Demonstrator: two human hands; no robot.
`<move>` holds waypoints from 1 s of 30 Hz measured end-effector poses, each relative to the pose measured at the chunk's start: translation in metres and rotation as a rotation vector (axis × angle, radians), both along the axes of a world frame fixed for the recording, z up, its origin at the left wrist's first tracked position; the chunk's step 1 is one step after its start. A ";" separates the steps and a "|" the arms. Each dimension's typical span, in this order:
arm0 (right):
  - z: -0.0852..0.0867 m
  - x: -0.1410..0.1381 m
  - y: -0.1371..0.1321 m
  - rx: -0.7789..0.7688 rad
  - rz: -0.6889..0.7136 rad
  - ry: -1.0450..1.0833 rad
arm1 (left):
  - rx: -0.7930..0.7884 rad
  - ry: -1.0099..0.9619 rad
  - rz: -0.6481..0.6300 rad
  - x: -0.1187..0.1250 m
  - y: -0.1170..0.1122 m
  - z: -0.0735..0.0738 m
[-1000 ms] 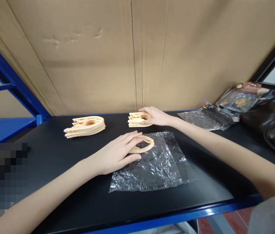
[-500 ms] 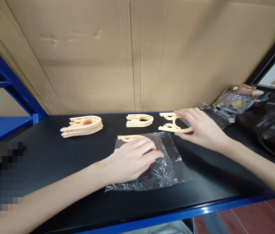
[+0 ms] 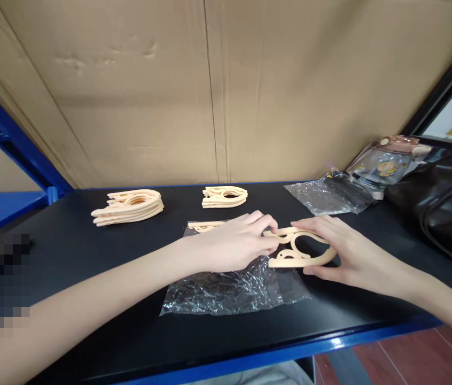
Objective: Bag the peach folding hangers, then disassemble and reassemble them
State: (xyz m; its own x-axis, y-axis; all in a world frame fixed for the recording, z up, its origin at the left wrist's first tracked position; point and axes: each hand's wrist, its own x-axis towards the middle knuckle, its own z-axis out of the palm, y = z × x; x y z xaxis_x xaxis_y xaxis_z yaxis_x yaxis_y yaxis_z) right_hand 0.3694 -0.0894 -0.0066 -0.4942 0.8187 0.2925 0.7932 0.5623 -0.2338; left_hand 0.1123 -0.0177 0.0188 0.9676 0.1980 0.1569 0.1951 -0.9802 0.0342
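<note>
My right hand (image 3: 344, 251) grips the curved end of a beige folding hanger (image 3: 302, 262), thumb below and fingers above. The hanger's two arms point left over the right side of a clear plastic bag (image 3: 226, 294). My left hand (image 3: 242, 240) is above the bag, fingers curled around the tip of the hanger's upper arm. Whether these fingers pinch the bag or the hanger is hidden. Another beige hanger (image 3: 205, 226) lies at the bag's upper left, mostly covered by my left hand.
Farther back on the black tabletop (image 3: 130, 342) are a larger hanger stack (image 3: 130, 208) and a smaller hanger stack (image 3: 225, 198). Another clear bag (image 3: 326, 193), a transparent bottle (image 3: 386, 163) and a dark leather bag (image 3: 442, 198) occupy the right. A cardboard wall (image 3: 138, 107) stands behind.
My right hand has brought the hanger from the back right down toward the plastic bag. My left hand has shifted right and its fingers have curled in at the hanger's tip.
</note>
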 end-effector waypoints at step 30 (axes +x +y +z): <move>-0.007 -0.022 0.000 -0.341 0.063 0.116 | -0.307 0.004 0.446 -0.116 0.016 -0.042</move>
State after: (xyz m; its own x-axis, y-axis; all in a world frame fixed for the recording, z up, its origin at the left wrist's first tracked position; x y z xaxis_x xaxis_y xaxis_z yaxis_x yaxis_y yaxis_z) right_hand 0.3478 -0.0898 -0.0140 -0.5264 0.8478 0.0648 0.7164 0.4833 -0.5032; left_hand -0.0036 -0.0013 -0.0228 0.7796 0.6259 0.0233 0.5908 -0.7472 0.3043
